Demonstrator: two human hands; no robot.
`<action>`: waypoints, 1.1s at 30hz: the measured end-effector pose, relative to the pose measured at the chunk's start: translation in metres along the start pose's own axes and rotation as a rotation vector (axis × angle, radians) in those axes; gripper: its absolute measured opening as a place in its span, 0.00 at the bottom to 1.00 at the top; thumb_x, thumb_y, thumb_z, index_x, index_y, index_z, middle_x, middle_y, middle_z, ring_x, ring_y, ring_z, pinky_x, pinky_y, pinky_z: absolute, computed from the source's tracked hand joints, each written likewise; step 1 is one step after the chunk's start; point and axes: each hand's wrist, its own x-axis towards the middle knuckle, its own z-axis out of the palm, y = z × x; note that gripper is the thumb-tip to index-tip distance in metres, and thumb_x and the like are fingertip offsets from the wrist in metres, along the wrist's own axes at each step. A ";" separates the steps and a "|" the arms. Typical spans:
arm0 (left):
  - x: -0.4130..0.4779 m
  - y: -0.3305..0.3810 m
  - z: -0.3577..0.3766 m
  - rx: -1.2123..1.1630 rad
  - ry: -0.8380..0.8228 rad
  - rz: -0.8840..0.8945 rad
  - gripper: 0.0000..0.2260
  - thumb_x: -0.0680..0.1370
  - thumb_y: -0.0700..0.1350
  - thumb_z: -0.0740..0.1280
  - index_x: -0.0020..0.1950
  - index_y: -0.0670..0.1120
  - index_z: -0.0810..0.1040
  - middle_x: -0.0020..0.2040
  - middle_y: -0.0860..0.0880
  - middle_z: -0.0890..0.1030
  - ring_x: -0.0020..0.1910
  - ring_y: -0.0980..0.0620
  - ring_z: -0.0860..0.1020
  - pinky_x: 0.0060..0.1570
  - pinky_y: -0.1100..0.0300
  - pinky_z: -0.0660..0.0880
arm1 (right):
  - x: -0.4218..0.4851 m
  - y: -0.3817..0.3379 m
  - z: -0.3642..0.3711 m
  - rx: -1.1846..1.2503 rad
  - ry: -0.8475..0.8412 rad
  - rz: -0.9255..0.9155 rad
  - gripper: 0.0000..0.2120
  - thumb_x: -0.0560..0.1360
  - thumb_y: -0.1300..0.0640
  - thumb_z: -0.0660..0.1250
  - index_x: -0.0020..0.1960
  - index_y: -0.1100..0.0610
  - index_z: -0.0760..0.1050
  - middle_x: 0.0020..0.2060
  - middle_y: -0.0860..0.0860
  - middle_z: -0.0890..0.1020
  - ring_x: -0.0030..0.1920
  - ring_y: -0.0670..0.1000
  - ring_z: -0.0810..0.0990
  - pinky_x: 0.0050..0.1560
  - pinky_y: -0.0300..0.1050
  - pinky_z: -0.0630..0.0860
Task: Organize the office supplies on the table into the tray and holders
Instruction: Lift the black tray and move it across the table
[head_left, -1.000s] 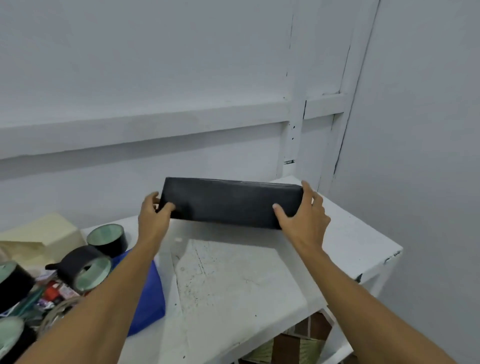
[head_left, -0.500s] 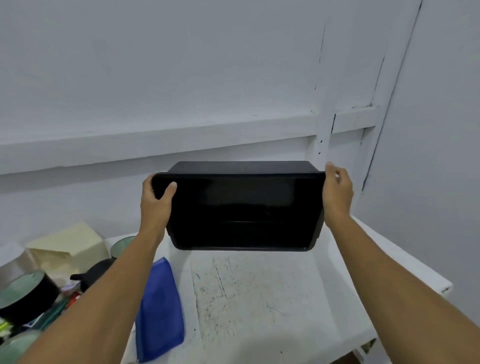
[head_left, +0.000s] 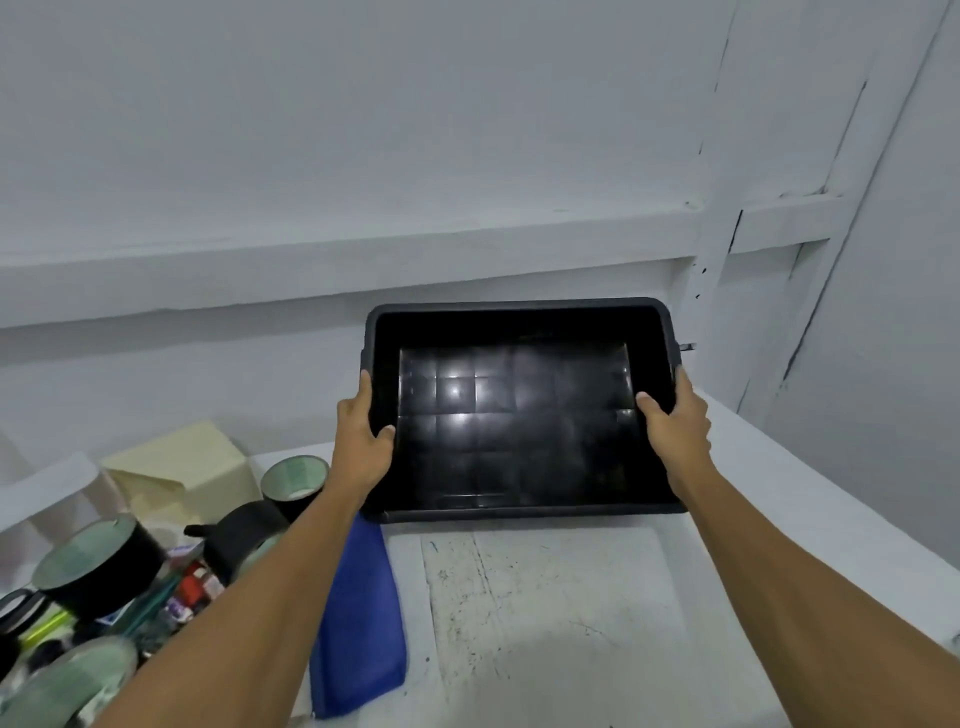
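Note:
A black plastic tray (head_left: 519, 319) with a glossy gridded floor is held over the far part of the white table (head_left: 545, 613), its open side tilted toward me. My left hand (head_left: 361, 436) grips its left rim, thumb inside. My right hand (head_left: 675, 423) grips the right rim the same way. The tray holds nothing. On the left lie several rolls of black tape (head_left: 96, 564), a blue pouch (head_left: 358, 618) and a jumble of pens and small supplies (head_left: 171, 597).
A cream-coloured box (head_left: 176, 467) and a clear container (head_left: 47, 493) stand at the back left. The white wall with a ledge (head_left: 363, 249) runs right behind the table. The table's right edge (head_left: 852, 499) slants toward me.
The tray has tipped from edge-on to open side facing me and come lower toward the table's far side. Both hands kept their grip on its ends.

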 end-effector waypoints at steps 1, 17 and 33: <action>-0.002 -0.004 -0.003 0.060 0.003 0.017 0.35 0.79 0.33 0.61 0.80 0.51 0.48 0.61 0.48 0.64 0.54 0.52 0.70 0.57 0.61 0.68 | 0.003 -0.002 0.002 -0.077 -0.025 -0.029 0.31 0.79 0.45 0.63 0.78 0.45 0.55 0.74 0.56 0.64 0.71 0.62 0.65 0.71 0.65 0.62; 0.000 -0.035 -0.017 0.380 -0.044 -0.041 0.20 0.78 0.36 0.63 0.70 0.39 0.67 0.59 0.36 0.74 0.56 0.39 0.74 0.54 0.52 0.71 | -0.123 -0.030 0.073 -0.722 -0.539 -0.904 0.18 0.81 0.39 0.52 0.64 0.45 0.72 0.53 0.43 0.81 0.53 0.47 0.77 0.56 0.49 0.65; -0.087 -0.029 -0.049 0.687 -0.235 0.513 0.15 0.82 0.52 0.58 0.52 0.46 0.80 0.46 0.49 0.82 0.46 0.50 0.76 0.55 0.52 0.71 | -0.124 -0.043 0.082 -0.635 -0.576 -0.821 0.15 0.79 0.37 0.55 0.57 0.41 0.75 0.44 0.41 0.82 0.46 0.45 0.78 0.59 0.50 0.62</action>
